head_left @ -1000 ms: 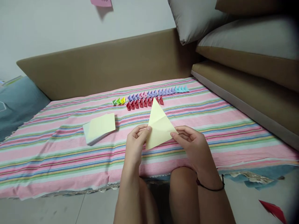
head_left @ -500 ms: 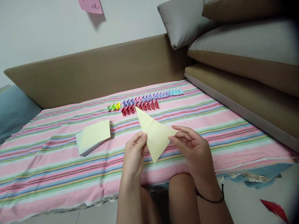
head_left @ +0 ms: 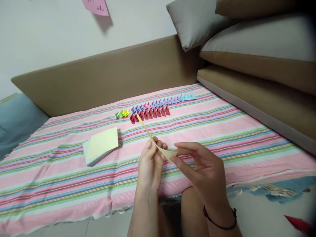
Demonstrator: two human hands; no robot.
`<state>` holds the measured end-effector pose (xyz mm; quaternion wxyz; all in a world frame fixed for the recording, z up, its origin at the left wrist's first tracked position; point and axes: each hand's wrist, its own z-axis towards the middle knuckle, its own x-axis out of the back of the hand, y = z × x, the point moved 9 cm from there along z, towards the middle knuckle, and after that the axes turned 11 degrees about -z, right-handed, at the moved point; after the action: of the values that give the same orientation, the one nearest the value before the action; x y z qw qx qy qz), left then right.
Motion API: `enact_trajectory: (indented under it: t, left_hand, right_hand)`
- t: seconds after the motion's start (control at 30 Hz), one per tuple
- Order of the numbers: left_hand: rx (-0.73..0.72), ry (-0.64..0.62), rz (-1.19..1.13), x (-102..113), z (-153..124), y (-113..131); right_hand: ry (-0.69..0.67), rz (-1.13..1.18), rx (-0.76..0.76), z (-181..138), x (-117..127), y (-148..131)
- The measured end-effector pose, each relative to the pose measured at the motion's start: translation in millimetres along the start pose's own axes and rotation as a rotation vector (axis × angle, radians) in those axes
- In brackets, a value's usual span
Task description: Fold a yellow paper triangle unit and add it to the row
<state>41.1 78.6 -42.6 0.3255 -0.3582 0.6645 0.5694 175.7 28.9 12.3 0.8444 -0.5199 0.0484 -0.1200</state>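
Pale-yellow paper [head_left: 166, 152], curved and nearly edge-on, is pinched in the left grip [head_left: 149, 161] and, seemingly, right grip [head_left: 206, 169].

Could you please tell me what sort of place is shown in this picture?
Probably a sitting area in a home: a long padded backrest stands before a pale wall, a striped cloth is spread in front of it, and cushions are piled on the picture's right.
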Motion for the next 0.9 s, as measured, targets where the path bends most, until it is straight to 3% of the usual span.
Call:
enact_trajectory:
  t: [0.13, 0.27, 0.43, 0.7, 0.83, 0.9]
  left_hand:
    - [-0.100, 0.066, 0.039, 3.0, -1.7, 7.0]
    - [-0.196, 0.149, 0.126, 6.3, -5.5, 12.6]
    - [-0.192, 0.178, 0.193, 7.8, -6.5, 9.7]
    - [-0.255, 0.144, 0.384, 6.7, -8.0, 14.9]
    - [-0.336, 0.105, 0.526, 0.1, -9.5, 22.5]
    - [-0.306, 0.051, 0.589, -6.4, -8.8, 19.7]
  right_hand:
    - [0.007, 0.025, -0.044, -0.3, -4.4, 4.4]
    - [0.039, 0.116, -0.244, -0.8, -7.0, 25.0]
    - [0.112, 0.120, -0.424, -3.7, -1.7, 46.3]
    - [0.059, 0.220, -0.519, -4.3, -0.2, 69.7]
    - [0.124, 0.165, -0.538, -4.0, 11.7, 73.4]
    - [0.163, 0.096, -0.524, -3.8, 18.5, 72.7]
